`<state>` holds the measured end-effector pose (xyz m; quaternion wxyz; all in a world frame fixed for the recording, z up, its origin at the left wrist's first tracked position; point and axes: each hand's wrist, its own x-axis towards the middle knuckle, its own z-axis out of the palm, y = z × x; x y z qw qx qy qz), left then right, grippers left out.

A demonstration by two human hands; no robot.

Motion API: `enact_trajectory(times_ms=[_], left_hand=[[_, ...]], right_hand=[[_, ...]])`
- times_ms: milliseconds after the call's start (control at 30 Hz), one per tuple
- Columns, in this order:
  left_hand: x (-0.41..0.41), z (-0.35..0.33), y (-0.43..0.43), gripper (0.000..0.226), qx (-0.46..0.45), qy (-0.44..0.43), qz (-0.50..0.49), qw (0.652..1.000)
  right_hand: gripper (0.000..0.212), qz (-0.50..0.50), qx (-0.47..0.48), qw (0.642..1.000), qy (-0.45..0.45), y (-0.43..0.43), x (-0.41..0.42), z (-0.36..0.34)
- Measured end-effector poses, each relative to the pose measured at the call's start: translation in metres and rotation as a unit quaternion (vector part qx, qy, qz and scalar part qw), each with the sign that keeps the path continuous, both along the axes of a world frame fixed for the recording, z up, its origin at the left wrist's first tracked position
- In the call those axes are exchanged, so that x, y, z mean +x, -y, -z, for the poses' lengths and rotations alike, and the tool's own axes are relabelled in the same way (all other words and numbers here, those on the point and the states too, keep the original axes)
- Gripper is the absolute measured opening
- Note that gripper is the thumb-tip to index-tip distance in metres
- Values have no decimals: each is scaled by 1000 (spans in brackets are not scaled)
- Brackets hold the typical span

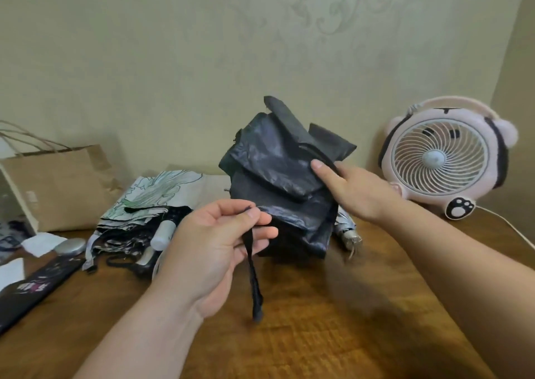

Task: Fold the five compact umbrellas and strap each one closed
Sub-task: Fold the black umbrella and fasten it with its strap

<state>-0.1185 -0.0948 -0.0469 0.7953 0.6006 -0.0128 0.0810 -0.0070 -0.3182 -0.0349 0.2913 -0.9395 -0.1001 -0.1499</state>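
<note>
Black compact umbrella (pixel 285 181) held above the wooden bench (pixel 318 329), canopy loose and unstrapped.

Left hand (pixel 214 248) pinches the black closure strap (pixel 254 274) between thumb and fingertips; the strap hangs down toward 6 o'clock. Right hand (pixel 351 189) grips the crumpled canopy on its 3 o'clock side, thumb pressed on a fold. Umbrella sits at frame centre, upright, canopy flaps spread unevenly. At 9 o'clock a heap of white-and-green printed umbrellas (pixel 144 213) lies on the bench, unfolded. At 8 o'clock a black sleeve with pink lettering (pixel 34 286) lies flat. Brown paper bag (pixel 58 184) stands behind the heap. Pink desk fan (pixel 443 158) stands at 3 o'clock. Another umbrella's handle end (pixel 348 235) shows behind the black canopy.
</note>
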Motion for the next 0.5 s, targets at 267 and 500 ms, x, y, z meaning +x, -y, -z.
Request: enact_trajectory(times_ms=[267,500], left_hand=[[-33,36,4,9,18,-67,9,998],[-82,89,-3,17,125,-163,33,978]], right_hand=[[79,11,-229,969,94,8,-17,57],[79,12,-247,969,27,1,-32,111]])
